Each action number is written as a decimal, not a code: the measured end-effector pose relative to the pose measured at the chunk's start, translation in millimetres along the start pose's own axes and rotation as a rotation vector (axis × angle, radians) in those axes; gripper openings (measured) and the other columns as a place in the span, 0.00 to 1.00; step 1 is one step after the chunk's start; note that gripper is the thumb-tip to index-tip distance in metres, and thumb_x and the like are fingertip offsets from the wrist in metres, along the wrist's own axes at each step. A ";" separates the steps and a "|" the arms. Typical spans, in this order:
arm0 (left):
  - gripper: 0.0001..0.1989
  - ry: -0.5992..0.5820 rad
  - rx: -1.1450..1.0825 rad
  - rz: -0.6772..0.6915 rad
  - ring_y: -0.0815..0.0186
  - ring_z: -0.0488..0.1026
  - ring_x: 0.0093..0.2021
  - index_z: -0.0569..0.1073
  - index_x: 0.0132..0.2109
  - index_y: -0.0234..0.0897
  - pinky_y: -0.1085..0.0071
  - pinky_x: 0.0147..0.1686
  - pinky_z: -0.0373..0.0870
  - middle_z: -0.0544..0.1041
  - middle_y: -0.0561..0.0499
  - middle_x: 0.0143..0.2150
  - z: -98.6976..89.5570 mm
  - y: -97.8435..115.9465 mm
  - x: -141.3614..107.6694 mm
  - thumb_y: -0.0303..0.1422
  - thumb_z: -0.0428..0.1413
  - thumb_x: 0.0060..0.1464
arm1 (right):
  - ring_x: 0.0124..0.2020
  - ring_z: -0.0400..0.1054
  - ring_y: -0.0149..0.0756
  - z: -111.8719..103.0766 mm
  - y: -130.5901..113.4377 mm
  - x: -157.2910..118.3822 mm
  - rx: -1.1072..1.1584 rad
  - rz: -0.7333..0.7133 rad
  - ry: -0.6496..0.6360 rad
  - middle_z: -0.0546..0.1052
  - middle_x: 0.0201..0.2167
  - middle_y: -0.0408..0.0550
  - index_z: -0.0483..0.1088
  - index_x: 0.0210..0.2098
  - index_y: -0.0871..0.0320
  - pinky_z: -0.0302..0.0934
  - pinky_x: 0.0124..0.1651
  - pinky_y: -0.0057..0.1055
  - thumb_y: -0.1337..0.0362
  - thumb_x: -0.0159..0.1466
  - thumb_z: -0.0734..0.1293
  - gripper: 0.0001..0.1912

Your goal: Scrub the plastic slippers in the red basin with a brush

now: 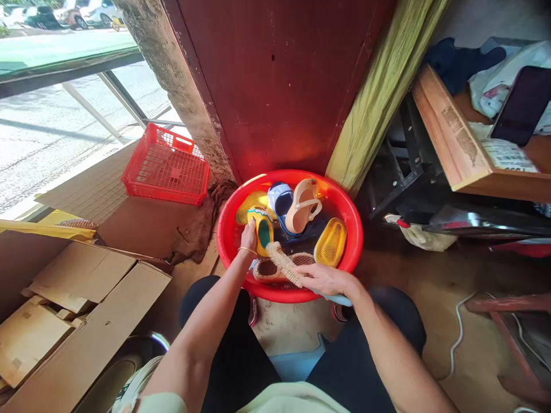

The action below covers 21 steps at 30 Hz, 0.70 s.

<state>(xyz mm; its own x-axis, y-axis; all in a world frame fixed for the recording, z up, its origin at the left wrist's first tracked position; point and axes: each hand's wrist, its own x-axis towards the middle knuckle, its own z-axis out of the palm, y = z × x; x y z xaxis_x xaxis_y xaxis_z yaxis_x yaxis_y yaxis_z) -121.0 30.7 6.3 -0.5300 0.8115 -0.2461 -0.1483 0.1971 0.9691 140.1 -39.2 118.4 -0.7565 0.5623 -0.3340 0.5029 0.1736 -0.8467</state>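
A red basin (355,244) stands on the floor between my knees, with dark water and several shoes in it. My left hand (248,238) is closed on a yellow shoe (261,225) with a green inside, at the basin's left. My right hand (325,279) grips a scrub brush (284,264) with pale bristles and a blue handle; the bristle end is close to the yellow shoe's lower edge. Around them lie a blue and white slipper (282,201), a beige strapped clog (301,209), a yellow sole-up shoe (331,242) and a beige shoe with a brown inside (267,268).
A red plastic crate (172,166) sits left of the basin, by a brown cloth (202,229). Cardboard boxes (90,287) fill the lower left. Behind the basin is a dark red panel (275,86) beside a yellow-green curtain (379,103). A wooden drawer (456,132) juts in at right.
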 end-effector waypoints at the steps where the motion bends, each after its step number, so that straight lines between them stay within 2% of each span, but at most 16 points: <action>1: 0.21 0.047 0.073 0.038 0.56 0.77 0.49 0.75 0.50 0.35 0.61 0.50 0.73 0.80 0.42 0.50 0.1 3.2 4.2 0.46 0.48 0.64 | 0.36 0.69 0.34 -3.5 2.4 -8.5 0.034 0.010 0.047 0.79 0.40 0.45 0.75 0.57 0.53 0.62 0.42 0.28 0.59 0.66 0.63 0.22; 3: 0.21 0.167 0.223 0.102 0.54 0.76 0.51 0.75 0.48 0.35 0.59 0.53 0.71 0.79 0.41 0.49 0.0 8.8 11.3 0.47 0.49 0.64 | 0.36 0.70 0.34 -11.6 10.2 -20.9 0.118 0.048 0.193 0.79 0.43 0.47 0.69 0.63 0.56 0.64 0.42 0.29 0.58 0.67 0.62 0.26; 5: 0.22 0.298 0.322 0.100 0.53 0.75 0.52 0.72 0.54 0.35 0.57 0.55 0.69 0.78 0.40 0.50 -1.0 13.4 16.5 0.46 0.52 0.62 | 0.34 0.70 0.33 -18.6 20.6 -27.0 0.199 0.102 0.321 0.79 0.43 0.49 0.62 0.68 0.60 0.64 0.39 0.28 0.57 0.67 0.63 0.31; 8: 0.24 0.417 0.400 0.091 0.53 0.73 0.55 0.67 0.60 0.34 0.56 0.57 0.67 0.75 0.38 0.54 -3.9 21.0 17.6 0.38 0.56 0.59 | 0.29 0.69 0.32 -23.0 34.9 -28.3 0.235 0.154 0.367 0.80 0.38 0.49 0.57 0.70 0.61 0.64 0.34 0.27 0.57 0.68 0.62 0.34; 10: 0.21 0.408 0.470 0.242 0.54 0.70 0.58 0.68 0.58 0.34 0.56 0.61 0.64 0.73 0.38 0.56 -6.8 26.8 9.3 0.33 0.55 0.59 | 0.30 0.71 0.33 -23.3 40.5 -26.9 0.196 0.160 0.366 0.81 0.38 0.49 0.59 0.70 0.60 0.66 0.35 0.28 0.57 0.68 0.62 0.33; 11: 0.19 0.358 0.507 0.363 0.54 0.69 0.60 0.69 0.57 0.35 0.56 0.62 0.63 0.72 0.39 0.56 -8.6 29.1 1.4 0.32 0.54 0.59 | 0.33 0.72 0.35 -23.4 41.9 -26.1 0.166 0.160 0.373 0.81 0.40 0.50 0.60 0.69 0.60 0.67 0.38 0.29 0.58 0.67 0.63 0.32; 12: 0.18 0.259 0.544 0.490 0.55 0.69 0.60 0.70 0.56 0.37 0.57 0.62 0.63 0.73 0.40 0.56 -10.6 30.5 -8.6 0.32 0.53 0.59 | 0.37 0.73 0.36 -23.9 42.4 -25.3 0.131 0.160 0.386 0.81 0.44 0.51 0.62 0.68 0.59 0.67 0.43 0.30 0.59 0.67 0.64 0.31; 13: 0.18 0.106 0.580 0.602 0.55 0.70 0.58 0.70 0.57 0.39 0.57 0.61 0.64 0.73 0.42 0.55 -12.7 30.5 -20.4 0.34 0.54 0.60 | 0.42 0.74 0.38 -24.7 42.1 -24.5 0.094 0.164 0.399 0.80 0.47 0.51 0.63 0.67 0.58 0.67 0.47 0.31 0.59 0.66 0.64 0.30; 14: 0.20 -0.114 0.623 0.679 0.56 0.72 0.55 0.70 0.58 0.40 0.58 0.58 0.67 0.75 0.43 0.53 -14.8 29.0 -33.0 0.36 0.55 0.59 | 0.47 0.73 0.40 -25.9 41.4 -23.6 0.055 0.172 0.410 0.79 0.51 0.51 0.65 0.66 0.58 0.66 0.51 0.32 0.60 0.66 0.64 0.29; 16: 0.26 -0.608 0.806 0.721 0.55 0.74 0.53 0.70 0.60 0.42 0.59 0.57 0.68 0.76 0.43 0.52 -18.3 21.1 -57.1 0.42 0.60 0.54 | 0.51 0.72 0.42 -28.5 39.1 -21.2 -0.015 0.194 0.415 0.77 0.56 0.51 0.66 0.65 0.57 0.64 0.56 0.34 0.61 0.67 0.63 0.28; 17: 0.32 -0.763 0.927 0.720 0.51 0.73 0.55 0.70 0.60 0.42 0.57 0.58 0.66 0.76 0.42 0.54 -19.1 15.3 -66.8 0.44 0.64 0.49 | 0.51 0.72 0.42 -29.5 37.9 -19.6 -0.043 0.206 0.409 0.76 0.57 0.51 0.66 0.65 0.57 0.63 0.56 0.34 0.62 0.67 0.63 0.27; 18: 0.39 -0.870 1.047 0.704 0.48 0.70 0.58 0.69 0.62 0.42 0.54 0.60 0.63 0.74 0.40 0.57 -18.9 8.9 -74.3 0.45 0.68 0.43 | 0.51 0.73 0.42 -30.2 36.9 -17.5 -0.066 0.213 0.398 0.77 0.57 0.51 0.66 0.65 0.57 0.63 0.56 0.34 0.62 0.68 0.62 0.27; 19: 0.45 -0.928 1.158 0.680 0.45 0.68 0.61 0.67 0.63 0.42 0.52 0.62 0.61 0.72 0.39 0.61 -17.6 2.6 -79.4 0.45 0.70 0.38 | 0.50 0.73 0.41 -30.4 36.2 -15.1 -0.084 0.216 0.389 0.77 0.56 0.51 0.66 0.65 0.57 0.64 0.56 0.33 0.62 0.68 0.62 0.26; 21: 0.53 -0.949 1.317 0.618 0.42 0.65 0.63 0.62 0.67 0.42 0.50 0.62 0.58 0.68 0.36 0.64 -12.2 -7.2 -82.9 0.43 0.71 0.33 | 0.50 0.73 0.41 -29.6 35.6 -9.9 -0.114 0.227 0.380 0.77 0.56 0.50 0.66 0.66 0.56 0.64 0.55 0.32 0.62 0.68 0.61 0.26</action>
<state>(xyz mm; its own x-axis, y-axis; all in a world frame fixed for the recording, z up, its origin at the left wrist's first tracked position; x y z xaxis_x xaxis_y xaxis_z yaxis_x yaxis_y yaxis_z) -86.2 -44.7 19.5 0.4642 0.8530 -0.2385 0.8500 -0.3533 0.3907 177.8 -14.7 103.8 -0.4255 0.8496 -0.3118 0.6967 0.0877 -0.7119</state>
